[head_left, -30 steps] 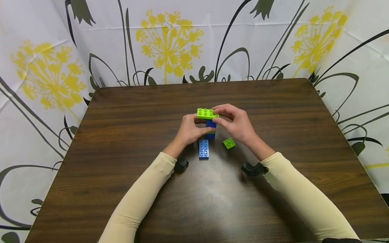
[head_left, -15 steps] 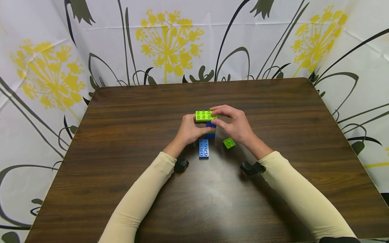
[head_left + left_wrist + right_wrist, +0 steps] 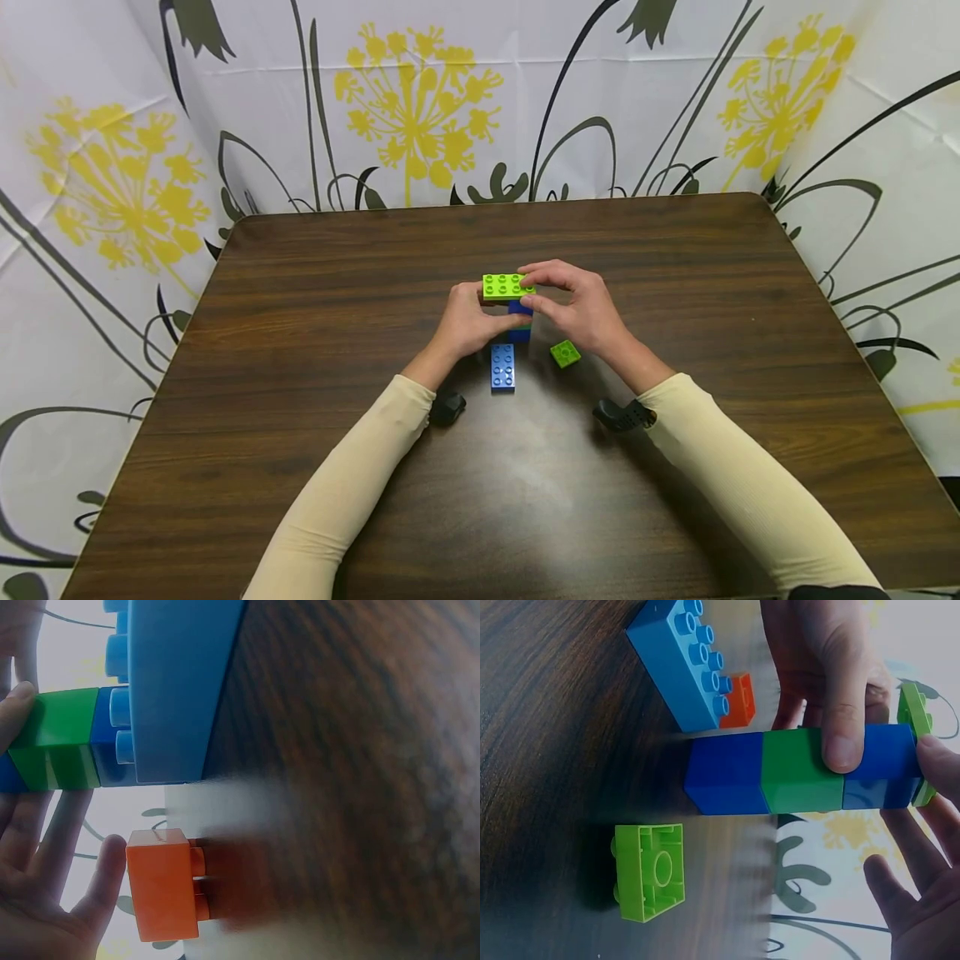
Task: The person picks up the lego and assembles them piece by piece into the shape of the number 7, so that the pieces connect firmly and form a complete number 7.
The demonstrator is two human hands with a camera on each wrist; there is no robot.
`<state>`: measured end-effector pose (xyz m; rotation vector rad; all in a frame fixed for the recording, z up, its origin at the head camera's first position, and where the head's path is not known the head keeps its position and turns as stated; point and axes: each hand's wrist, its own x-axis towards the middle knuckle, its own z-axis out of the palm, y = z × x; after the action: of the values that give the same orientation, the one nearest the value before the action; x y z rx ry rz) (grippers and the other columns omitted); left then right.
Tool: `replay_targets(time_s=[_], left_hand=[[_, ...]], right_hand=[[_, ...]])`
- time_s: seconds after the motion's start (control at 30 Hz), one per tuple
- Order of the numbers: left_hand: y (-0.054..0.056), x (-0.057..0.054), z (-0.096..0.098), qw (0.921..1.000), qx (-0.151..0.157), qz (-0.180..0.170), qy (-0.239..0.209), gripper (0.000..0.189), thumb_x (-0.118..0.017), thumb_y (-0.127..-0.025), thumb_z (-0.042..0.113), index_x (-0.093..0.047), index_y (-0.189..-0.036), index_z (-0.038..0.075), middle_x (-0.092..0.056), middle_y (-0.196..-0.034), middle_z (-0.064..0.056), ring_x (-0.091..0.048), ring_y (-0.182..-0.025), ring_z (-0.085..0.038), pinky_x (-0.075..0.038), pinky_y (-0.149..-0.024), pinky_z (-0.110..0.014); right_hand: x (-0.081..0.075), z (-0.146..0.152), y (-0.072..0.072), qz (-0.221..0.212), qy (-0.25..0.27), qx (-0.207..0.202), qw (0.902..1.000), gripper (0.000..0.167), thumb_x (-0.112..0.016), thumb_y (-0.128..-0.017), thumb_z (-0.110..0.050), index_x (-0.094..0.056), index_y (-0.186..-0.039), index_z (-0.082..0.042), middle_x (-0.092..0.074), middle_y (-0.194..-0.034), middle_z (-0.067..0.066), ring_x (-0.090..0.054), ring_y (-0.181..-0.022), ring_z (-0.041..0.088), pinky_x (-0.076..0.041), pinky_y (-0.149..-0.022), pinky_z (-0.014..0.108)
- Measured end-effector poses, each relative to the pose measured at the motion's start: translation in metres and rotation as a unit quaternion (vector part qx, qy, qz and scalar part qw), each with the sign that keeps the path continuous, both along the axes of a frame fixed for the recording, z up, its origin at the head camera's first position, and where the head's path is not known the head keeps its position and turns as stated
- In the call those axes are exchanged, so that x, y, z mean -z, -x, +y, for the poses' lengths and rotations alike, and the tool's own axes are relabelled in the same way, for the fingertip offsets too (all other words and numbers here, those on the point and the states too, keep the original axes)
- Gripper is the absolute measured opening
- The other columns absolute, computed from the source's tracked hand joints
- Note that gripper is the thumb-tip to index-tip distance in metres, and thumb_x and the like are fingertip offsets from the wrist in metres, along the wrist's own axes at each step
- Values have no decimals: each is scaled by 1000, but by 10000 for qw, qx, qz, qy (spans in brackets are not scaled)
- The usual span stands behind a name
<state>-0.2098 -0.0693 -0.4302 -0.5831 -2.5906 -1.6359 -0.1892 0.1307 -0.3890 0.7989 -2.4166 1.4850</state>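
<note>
in head view, the left hand (image 3: 467, 323) partly hides the stack (image 3: 801, 780); the orange brick (image 3: 161, 892) is hidden.

Blue and green tower (image 3: 799, 776), lime top brick (image 3: 501, 287), orange brick (image 3: 161, 892), brown-grained table (image 3: 337, 275), yellow-flowered white backdrop (image 3: 420, 108)

head: evenly lit, glare on table (image 3: 525, 467) | left wrist: table blurred | right wrist: backdrop (image 3: 930, 645) overexposed

1 brick (image 3: 502, 367) lies before the stack (image 3: 802, 772), another brick (image 3: 565, 354) rightward.
</note>
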Motion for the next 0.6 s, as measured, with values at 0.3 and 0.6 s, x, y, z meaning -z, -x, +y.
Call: replay_targets(time_s=[0.3, 0.6], left_hand=[[-1, 0, -1, 10000, 11, -30, -14, 38, -88, -74, 24, -74, -105, 6, -73, -96, -2, -66, -85, -20, -55, -73, -32], [0, -1, -1, 10000, 40, -74, -50, 40, -88, -74, 24, -73, -106, 6, -73, -98, -3, -67, -90, -24, -55, -79, -37]], right_hand=[[-1, 1, -1, -25, -183, 12, 9998, 18, -75, -88, -12, -73, -105, -8, -66, -121, 0, -61, -114, 16, -49, -97, 36], [-2, 1, -1, -107, -238, 30, 9997, 19, -75, -88, -12, -73, -107, -9, -66, -122, -2, -61, -114, 14, -50, -96, 34]])
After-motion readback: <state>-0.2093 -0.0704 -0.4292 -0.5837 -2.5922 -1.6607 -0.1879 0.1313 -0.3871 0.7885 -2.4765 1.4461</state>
